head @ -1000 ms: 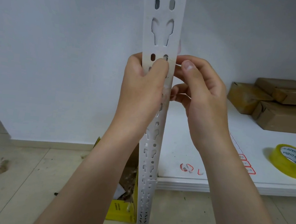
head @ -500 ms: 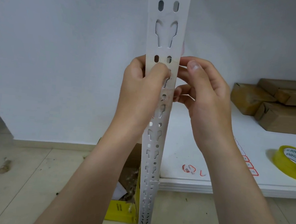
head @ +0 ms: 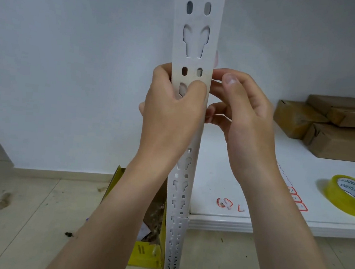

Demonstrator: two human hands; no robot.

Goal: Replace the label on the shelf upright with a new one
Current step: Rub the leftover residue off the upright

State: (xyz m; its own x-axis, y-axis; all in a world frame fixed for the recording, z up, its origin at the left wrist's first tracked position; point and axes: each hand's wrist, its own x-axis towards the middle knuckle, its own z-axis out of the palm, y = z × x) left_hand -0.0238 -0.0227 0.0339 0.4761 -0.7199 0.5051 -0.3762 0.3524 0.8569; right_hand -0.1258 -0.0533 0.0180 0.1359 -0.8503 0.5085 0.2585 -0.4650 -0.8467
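You had both hands up on the white perforated metal shelf upright (head: 195, 38), which stood vertical in the middle of the view and ran from the top edge down to the tiled floor (head: 23, 217). Your left hand (head: 170, 112) wrapped the upright from its left side, the grip closed on the post with the thumb pressed flat across its front face just below a pair of small oval holes. Your right hand (head: 245, 117) sat against the upright's right edge, fingers curled and the thumb and forefinger pinched narrowly together at the edge; what they held, if anything, could not be made out. A faint pinkish sliver (head: 216, 58) showed at the upright's right edge just above your right hand, too thin to identify as the label. To the right of the upright lay a white shelf board (head: 243, 184) carrying red-outlined stickers (head: 225, 203), a roll of yellowish clear tape (head: 348, 198) and stacked brown cardboard parcels (head: 335, 125) further back. Left of the upright's foot stood an open yellow cardboard box (head: 145, 255) with scraps inside.
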